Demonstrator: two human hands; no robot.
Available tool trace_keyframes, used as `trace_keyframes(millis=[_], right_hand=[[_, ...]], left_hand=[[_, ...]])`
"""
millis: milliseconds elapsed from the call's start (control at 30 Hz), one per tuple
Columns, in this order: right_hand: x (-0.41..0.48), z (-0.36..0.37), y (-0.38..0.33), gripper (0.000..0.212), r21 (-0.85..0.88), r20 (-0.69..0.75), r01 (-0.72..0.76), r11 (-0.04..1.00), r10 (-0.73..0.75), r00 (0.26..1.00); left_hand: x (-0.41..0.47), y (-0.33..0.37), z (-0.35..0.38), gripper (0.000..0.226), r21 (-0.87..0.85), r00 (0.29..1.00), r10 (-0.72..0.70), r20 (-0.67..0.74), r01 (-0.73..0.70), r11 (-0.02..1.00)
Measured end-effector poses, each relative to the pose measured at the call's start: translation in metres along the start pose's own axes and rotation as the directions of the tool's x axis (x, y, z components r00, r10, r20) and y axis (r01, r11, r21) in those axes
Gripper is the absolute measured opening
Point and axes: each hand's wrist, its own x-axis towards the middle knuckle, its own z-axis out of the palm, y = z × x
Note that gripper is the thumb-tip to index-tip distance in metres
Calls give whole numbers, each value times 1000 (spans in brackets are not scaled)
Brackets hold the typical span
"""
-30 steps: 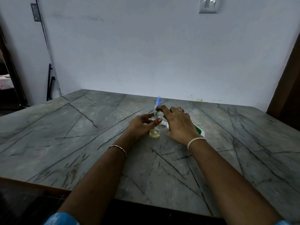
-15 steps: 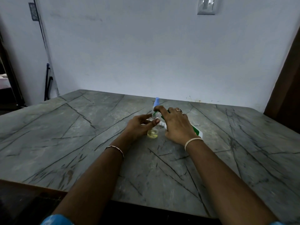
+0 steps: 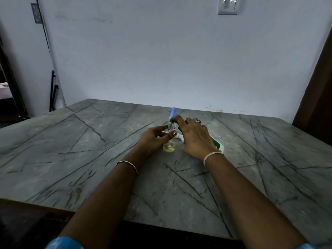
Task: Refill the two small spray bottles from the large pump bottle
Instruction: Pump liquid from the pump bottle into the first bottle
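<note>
Both hands meet well out in front of me on the stone table (image 3: 89, 159). My left hand (image 3: 152, 140) curls round the small spray bottle (image 3: 168, 146), with thumb and fingers pinching it up near the neck. It stands upright just inside my left fingertips, with a little yellowish liquid pooled at the bottom.

My right hand (image 3: 195, 139) is wrapped over the large pump bottle (image 3: 217, 145), which seems to be tipped toward the small one. Only its white-and-green end shows beside my right wrist, and a white spout (image 3: 179, 136) pokes out under my palm. My right forefinger hooks forward onto something green at the small bottle's mouth, but I cannot tell what it presses. The second spray bottle (image 3: 173, 112), blue cap on, stands just beyond my right fingertips.

I judge the small bottle to be light, nearly empty, thin clear plastic and easy to knock over. The hold belongs at its neck and shoulder, pinning it down to the table. The big bottle is likely heavier and smooth, and it would be slippery if liquid ran down it. I would take it round the body close to the pump collar to steer the spout. The small mouth is narrow, so spilling is the risk.
</note>
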Motion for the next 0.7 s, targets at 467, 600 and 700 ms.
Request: trace_keyframes(millis=[467,600,700], right_hand=[[-3,0,0,84,-18,-2,-15,1000,15,1000],[-3,0,0,86,-9,6,-18,1000,18,1000],[-5,-2,2,92,-8,18,-12,1000,12,1000]], left_hand=[[-3,3,0,92,22,1000,-8,-1,8,1000],[-3,4,1,77,12,1000,-7,-11,8,1000],[-2,2,2,72,19,1000,-4,-19,4,1000]])
